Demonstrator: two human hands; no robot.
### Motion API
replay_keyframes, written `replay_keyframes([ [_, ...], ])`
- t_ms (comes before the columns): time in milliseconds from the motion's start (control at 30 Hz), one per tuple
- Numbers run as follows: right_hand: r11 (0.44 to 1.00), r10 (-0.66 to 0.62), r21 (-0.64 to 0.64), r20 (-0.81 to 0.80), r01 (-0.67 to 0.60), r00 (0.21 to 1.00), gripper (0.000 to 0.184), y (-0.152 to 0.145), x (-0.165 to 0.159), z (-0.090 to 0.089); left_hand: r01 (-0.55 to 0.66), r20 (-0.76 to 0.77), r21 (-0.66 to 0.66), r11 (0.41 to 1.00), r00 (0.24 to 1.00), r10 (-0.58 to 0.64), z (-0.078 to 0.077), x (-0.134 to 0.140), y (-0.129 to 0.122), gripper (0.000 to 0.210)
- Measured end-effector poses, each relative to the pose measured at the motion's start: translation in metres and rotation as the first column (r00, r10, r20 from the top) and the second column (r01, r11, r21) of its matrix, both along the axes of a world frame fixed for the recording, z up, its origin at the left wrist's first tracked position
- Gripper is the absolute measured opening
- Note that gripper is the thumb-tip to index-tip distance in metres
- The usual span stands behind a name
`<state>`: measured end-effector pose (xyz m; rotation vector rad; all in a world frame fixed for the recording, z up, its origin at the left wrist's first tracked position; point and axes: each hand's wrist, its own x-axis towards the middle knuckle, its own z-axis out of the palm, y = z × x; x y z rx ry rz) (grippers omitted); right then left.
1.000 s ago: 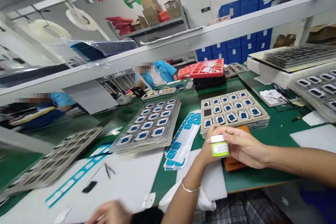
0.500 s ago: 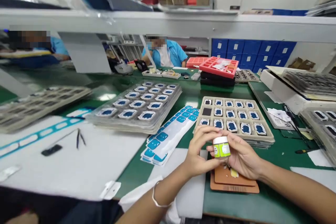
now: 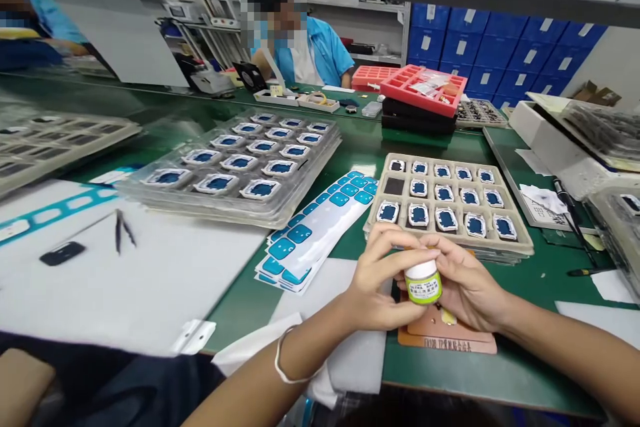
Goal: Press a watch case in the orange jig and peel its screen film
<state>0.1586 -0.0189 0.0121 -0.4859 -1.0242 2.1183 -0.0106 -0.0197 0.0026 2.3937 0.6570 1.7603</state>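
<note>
Green-labelled, white-capped jar (image 3: 423, 283) stands upright, cap up, long axis vertical, above the brown plate (image 3: 445, 337) near the counter's front edge. I see my left hand (image 3: 373, 287) pinching its cap, my right hand (image 3: 467, 287) wrapped behind its body, both closed on it.

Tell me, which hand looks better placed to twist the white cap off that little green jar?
Probably the left hand: its fingertips already rest on the white cap, while the right hand cradles the green jar from behind, steadying it above the brown plate.
</note>
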Motion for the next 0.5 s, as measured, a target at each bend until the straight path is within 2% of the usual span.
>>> replay_keyframes([
  [333,0.999,0.005,0.037,-0.018,-0.004,1.000,0.036,0.000,-0.001,0.002,0.031,0.068,0.021,0.999,0.997,-0.032,-0.004,0.001,0.005,0.037],
  [500,0.999,-0.001,0.041,0.016,0.001,1.000,0.039,0.000,-0.002,0.004,0.016,0.081,0.066,0.998,0.996,-0.021,-0.007,0.001,0.013,0.045],
])
